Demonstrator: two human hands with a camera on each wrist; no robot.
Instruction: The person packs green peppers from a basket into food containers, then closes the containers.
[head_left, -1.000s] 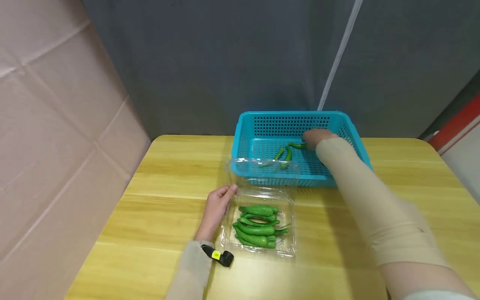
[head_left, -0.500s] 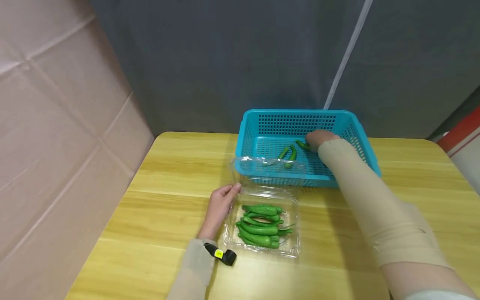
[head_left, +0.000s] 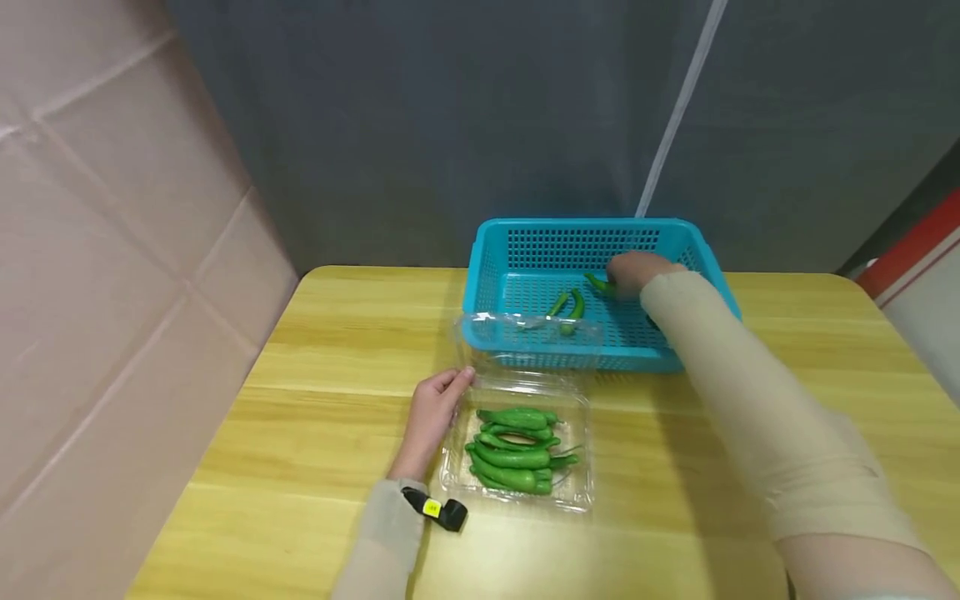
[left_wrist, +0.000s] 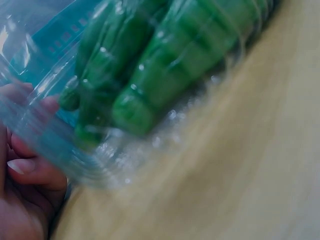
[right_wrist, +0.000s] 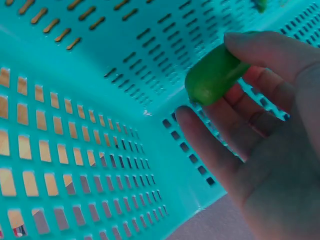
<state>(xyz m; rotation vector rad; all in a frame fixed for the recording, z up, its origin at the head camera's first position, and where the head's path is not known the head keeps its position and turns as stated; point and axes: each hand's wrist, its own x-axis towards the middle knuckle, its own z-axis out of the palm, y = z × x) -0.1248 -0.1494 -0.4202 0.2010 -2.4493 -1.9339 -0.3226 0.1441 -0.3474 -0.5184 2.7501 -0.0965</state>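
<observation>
My right hand (head_left: 637, 271) is inside the blue basket (head_left: 600, 354), pinching a green chili pepper (right_wrist: 215, 77) between thumb and fingers in the right wrist view. In the head view most of that pepper is hidden behind the hand. Two more green peppers (head_left: 576, 308) lie on the basket floor to the left. My left hand (head_left: 435, 408) grips the left edge of a clear plastic clamshell box (head_left: 577, 492) near its hinge. Several green peppers (head_left: 513, 458) lie side by side in the box. Its raised lid (head_left: 528, 362) leans over the basket's front rim.
A wooden table (head_left: 322, 375) bears the box and basket. Behind it stands a dark grey partition (head_left: 420, 142), and a pale padded wall (head_left: 112, 275) is on the left. A black wrist strap (head_left: 435, 507) sits on my left sleeve.
The pepper at my right hand has turned from nearly level to slanted, its thin end now raised. My right hand stays in the basket; my left hand keeps its hold on the box.
</observation>
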